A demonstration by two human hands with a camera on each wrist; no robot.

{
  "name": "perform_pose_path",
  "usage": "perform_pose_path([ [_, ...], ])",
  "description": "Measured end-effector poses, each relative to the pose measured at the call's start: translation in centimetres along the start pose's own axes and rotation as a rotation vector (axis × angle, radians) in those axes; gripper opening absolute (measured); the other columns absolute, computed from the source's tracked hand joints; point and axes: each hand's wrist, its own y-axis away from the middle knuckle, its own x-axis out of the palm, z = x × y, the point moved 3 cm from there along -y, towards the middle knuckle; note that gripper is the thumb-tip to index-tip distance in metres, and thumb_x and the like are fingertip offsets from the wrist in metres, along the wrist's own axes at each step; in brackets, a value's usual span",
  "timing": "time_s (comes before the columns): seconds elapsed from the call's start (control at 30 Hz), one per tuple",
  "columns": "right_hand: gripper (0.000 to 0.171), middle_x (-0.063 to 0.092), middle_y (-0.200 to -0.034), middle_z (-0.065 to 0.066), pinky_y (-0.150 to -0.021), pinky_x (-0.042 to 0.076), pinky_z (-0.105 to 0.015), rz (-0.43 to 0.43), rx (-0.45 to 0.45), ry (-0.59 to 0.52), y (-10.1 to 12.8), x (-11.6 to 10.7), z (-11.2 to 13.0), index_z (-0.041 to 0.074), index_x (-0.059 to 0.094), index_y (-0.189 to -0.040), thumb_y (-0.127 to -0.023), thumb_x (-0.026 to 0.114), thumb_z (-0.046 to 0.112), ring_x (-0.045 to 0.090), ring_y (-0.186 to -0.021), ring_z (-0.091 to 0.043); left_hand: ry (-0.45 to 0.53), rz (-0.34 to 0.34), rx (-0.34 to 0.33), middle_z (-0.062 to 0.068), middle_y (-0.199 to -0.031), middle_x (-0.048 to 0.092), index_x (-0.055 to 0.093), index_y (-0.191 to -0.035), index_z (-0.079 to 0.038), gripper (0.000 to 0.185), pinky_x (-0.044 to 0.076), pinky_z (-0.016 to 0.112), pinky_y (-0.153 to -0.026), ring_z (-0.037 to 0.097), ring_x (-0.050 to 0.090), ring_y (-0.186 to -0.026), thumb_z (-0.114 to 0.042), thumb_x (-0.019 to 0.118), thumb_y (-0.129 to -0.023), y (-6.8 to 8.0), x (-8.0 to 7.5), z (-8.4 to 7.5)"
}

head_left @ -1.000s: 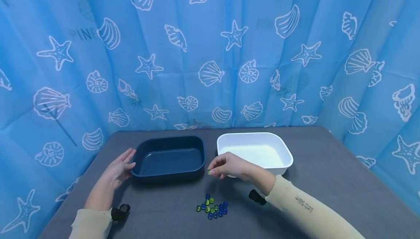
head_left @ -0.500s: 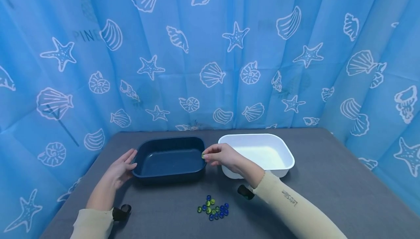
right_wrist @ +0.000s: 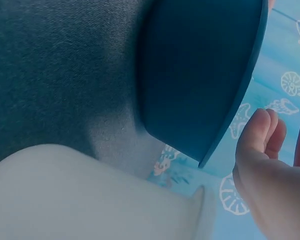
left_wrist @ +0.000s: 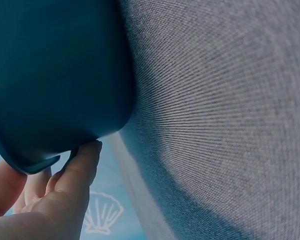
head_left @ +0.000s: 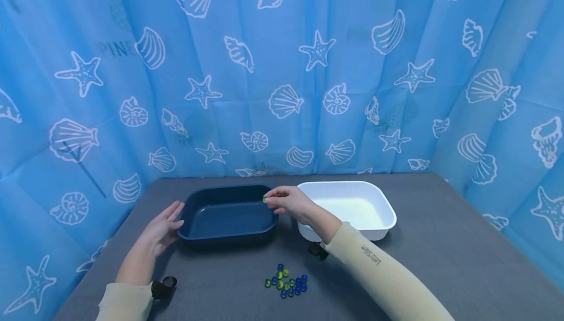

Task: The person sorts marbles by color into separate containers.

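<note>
Head view: I've a small yellow-green glassy marble [head_left: 264,199] pinched in the right hand [head_left: 291,202], held up at the right end of the dark-blue rounded-rectangular plastic-looking tray [head_left: 220,237], presumably for rim clearance. Left hand [head_left: 158,228], unclenched, rests extended fingers against its left end, likely steadying it. Blue and yellow-green glassy marbles [head_left: 280,285] lie nearer me; white rounded-rectangular tray [head_left: 376,233] sits alongside.

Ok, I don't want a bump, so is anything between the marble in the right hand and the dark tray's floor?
Nothing visible: the right hand pinches the marble over the right end of the dark tray, with no object showing beneath.
</note>
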Motion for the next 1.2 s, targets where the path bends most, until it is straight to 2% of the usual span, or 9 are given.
perform_pose_path([
  [0.27, 0.025, 0.066, -0.110, -0.015, -0.087, 0.053, -0.039, -0.012, -0.009, -0.012, -1.3, 0.6, -0.2, -0.003, 0.066, -0.113, -0.096, 0.062, 0.014, 0.060, -0.110, -0.037, 0.002, -0.004, 0.005, 0.006, -0.160, 0.001, -0.002, -0.156, -0.013, 0.064, 0.005, 0.060, -0.111, 0.032, -0.010, -0.145, 0.000, 0.033, -0.104, 0.0, 0.1, 0.1],
  [0.37, 0.025, 0.066, -0.110, -0.015, -0.090, 0.051, -0.042, -0.005, -0.002, -0.027, -1.6, 0.8, -0.3, -0.004, 0.065, -0.114, -0.096, 0.062, 0.014, 0.059, -0.111, -0.037, -0.001, -0.007, 0.002, 0.006, -0.160, 0.001, -0.002, -0.156, -0.012, 0.064, 0.004, 0.060, -0.111, 0.032, -0.011, -0.145, 0.001, 0.034, -0.104, 0.1, 0.1, 0.2],
  [0.5, 0.027, 0.065, -0.112, -0.017, -0.093, 0.050, -0.044, -0.002, 0.013, -0.041, -1.8, 0.9, -0.3, -0.005, 0.064, -0.116, -0.097, 0.061, 0.014, 0.061, -0.105, -0.032, -0.008, -0.006, 0.007, 0.007, -0.160, 0.001, -0.002, -0.155, -0.011, 0.064, 0.005, 0.060, -0.111, 0.033, -0.012, -0.144, 0.001, 0.034, -0.104, 0.2, 0.2, 0.2],
  [0.73, 0.027, 0.066, -0.111, -0.015, -0.089, 0.052, -0.040, -0.015, 0.017, -0.039, -2.4, 1.2, -0.3, -0.003, 0.065, -0.116, -0.096, 0.063, 0.016, 0.064, -0.097, -0.021, 0.011, -0.017, 0.014, 0.007, -0.160, 0.002, -0.001, -0.156, -0.011, 0.063, 0.006, 0.061, -0.110, 0.032, -0.011, -0.145, 0.001, 0.033, -0.104, 0.3, 0.4, 0.0],
  [1.0, 0.027, 0.065, -0.115, -0.018, -0.086, 0.053, -0.036, -0.021, 0.026, -0.044, -3.1, 1.7, -0.5, -0.003, 0.065, -0.116, -0.096, 0.063, 0.015, 0.059, -0.111, -0.036, 0.016, -0.029, 0.001, 0.006, -0.160, 0.003, 0.000, -0.156, -0.012, 0.063, 0.005, 0.061, -0.110, 0.031, -0.011, -0.145, 0.001, 0.033, -0.104, 0.4, 0.3, -0.1],
  [1.2, 0.026, 0.066, -0.112, -0.016, -0.088, 0.053, -0.037, -0.021, 0.036, -0.046, -3.4, 1.9, -0.3, -0.001, 0.066, -0.115, -0.095, 0.064, 0.016, 0.059, -0.113, -0.036, 0.011, -0.018, 0.002, 0.006, -0.160, 0.002, -0.001, -0.156, -0.012, 0.063, 0.006, 0.060, -0.110, 0.031, -0.011, -0.145, 0.001, 0.033, -0.104, 0.3, 0.3, -0.2],
])
